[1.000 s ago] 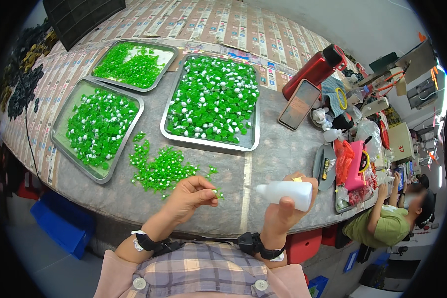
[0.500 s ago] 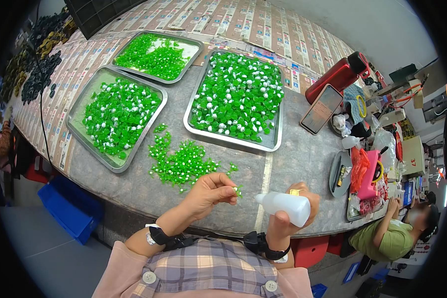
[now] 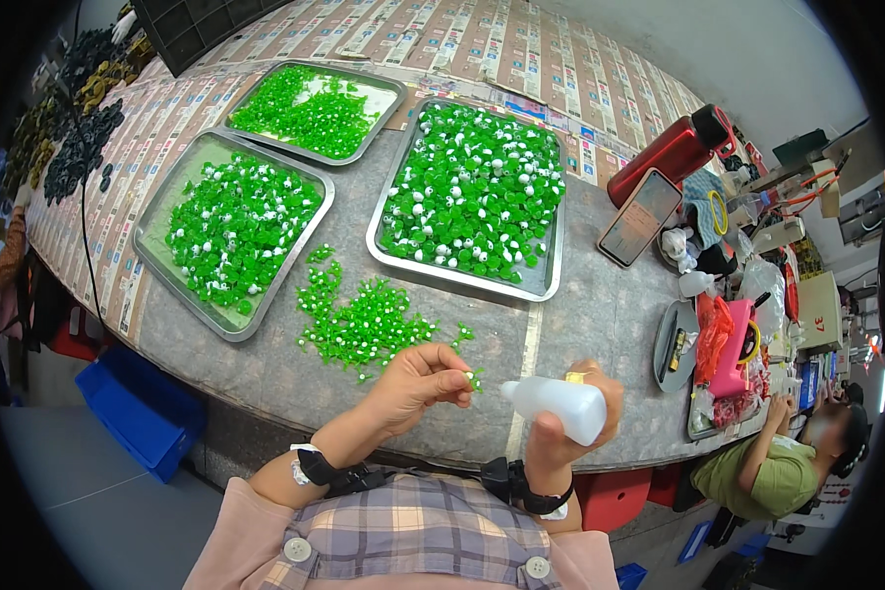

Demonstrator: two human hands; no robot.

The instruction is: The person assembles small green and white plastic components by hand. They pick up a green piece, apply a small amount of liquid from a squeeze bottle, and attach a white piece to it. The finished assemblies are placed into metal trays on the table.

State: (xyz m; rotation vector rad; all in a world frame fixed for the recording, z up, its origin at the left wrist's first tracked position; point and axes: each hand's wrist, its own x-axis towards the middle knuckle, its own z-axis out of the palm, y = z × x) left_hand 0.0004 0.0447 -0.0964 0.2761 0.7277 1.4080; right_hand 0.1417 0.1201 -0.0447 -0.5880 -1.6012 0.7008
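Note:
My left hand pinches a small green plastic piece with a white dot between thumb and fingertips. To its right, my right hand is wrapped round a translucent white squeeze bottle. The bottle lies tilted, its nozzle pointing left, a short gap from the green piece. Just beyond my left hand, a loose heap of similar small green pieces with white tips is spread on the grey table covering.
Metal trays hold green and white parts: a big one, one at left, one behind. At right are a phone, a red bottle and a grey dish. A person in green sits at far right.
My right hand has shifted the squeeze bottle slightly left, bringing its nozzle a little closer to the green piece. My left hand keeps its pinch and has barely moved.

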